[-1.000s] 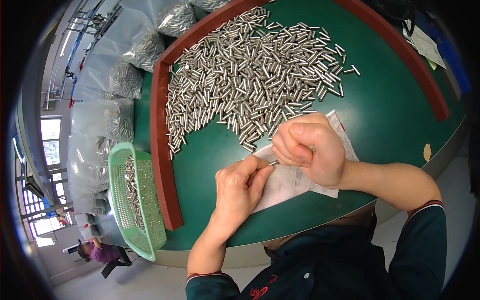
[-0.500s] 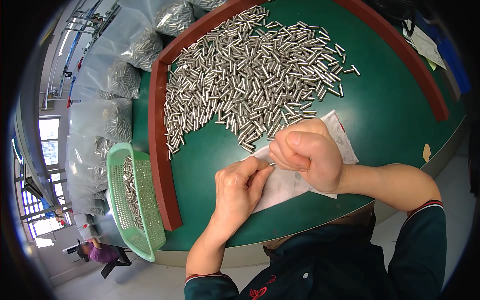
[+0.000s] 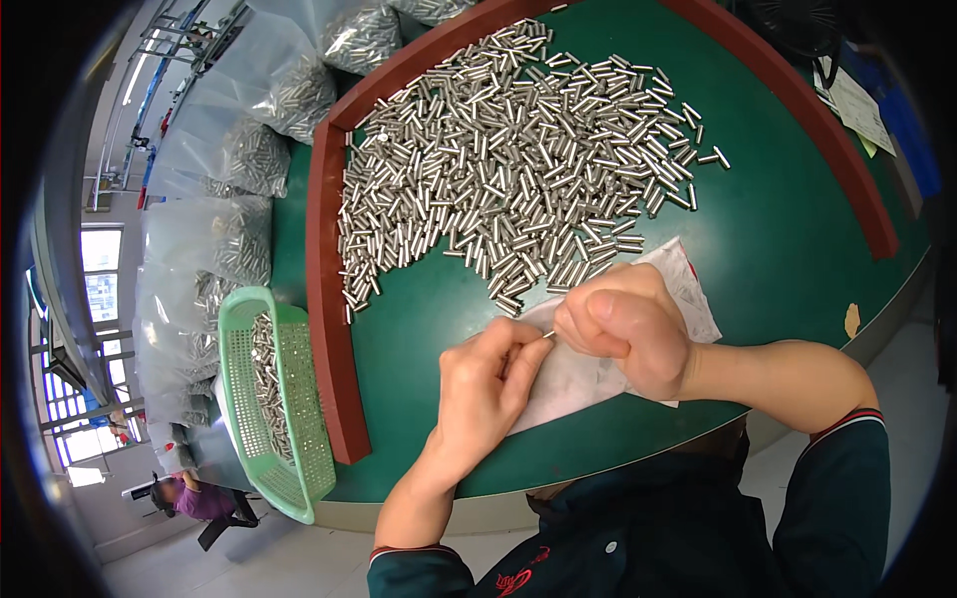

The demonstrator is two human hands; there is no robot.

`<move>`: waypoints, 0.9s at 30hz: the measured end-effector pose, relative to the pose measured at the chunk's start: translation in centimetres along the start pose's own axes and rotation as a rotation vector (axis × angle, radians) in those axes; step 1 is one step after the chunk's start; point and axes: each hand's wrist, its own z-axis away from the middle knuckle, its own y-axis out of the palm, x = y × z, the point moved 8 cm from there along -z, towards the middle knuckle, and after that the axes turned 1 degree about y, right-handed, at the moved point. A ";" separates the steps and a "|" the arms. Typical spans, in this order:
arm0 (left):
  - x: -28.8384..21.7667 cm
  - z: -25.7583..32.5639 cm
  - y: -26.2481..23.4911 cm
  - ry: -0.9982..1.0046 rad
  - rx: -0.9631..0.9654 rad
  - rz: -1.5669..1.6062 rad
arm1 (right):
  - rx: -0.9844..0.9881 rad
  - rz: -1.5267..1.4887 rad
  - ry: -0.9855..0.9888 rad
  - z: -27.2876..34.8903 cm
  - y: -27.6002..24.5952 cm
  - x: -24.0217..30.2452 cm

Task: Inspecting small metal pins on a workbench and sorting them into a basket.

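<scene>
A large heap of short shiny metal pins (image 3: 518, 159) is spread over the green tabletop. My left hand (image 3: 485, 384) pinches one small metal pin (image 3: 548, 335) between thumb and fingertips; only its end shows. Close against it, my right hand (image 3: 633, 329) is closed in a fist with the thumb on top. What the right fingers hold, if anything, is hidden. Beneath both hands lies a smudged white cloth (image 3: 563, 384), partly covered by them, just on my side of the heap.
Red-brown rails (image 3: 332, 299) border the green table (image 3: 778, 199). Left of the rail stands a light green perforated basket (image 3: 317, 439) with more pins inside. Clear plastic bags of pins (image 3: 239, 239) line the far left. Papers (image 3: 859, 108) lie at the upper right; a person (image 3: 199, 498) sits in the background.
The whole view has shifted slightly, with the table appearing a little lower and to the right. Both hands keep their closed grips close together over the cloth.
</scene>
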 end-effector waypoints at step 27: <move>4.0 -0.4 1.1 -0.364 0.156 1.465 | 0.054 -0.182 0.110 0.0 0.4 -0.3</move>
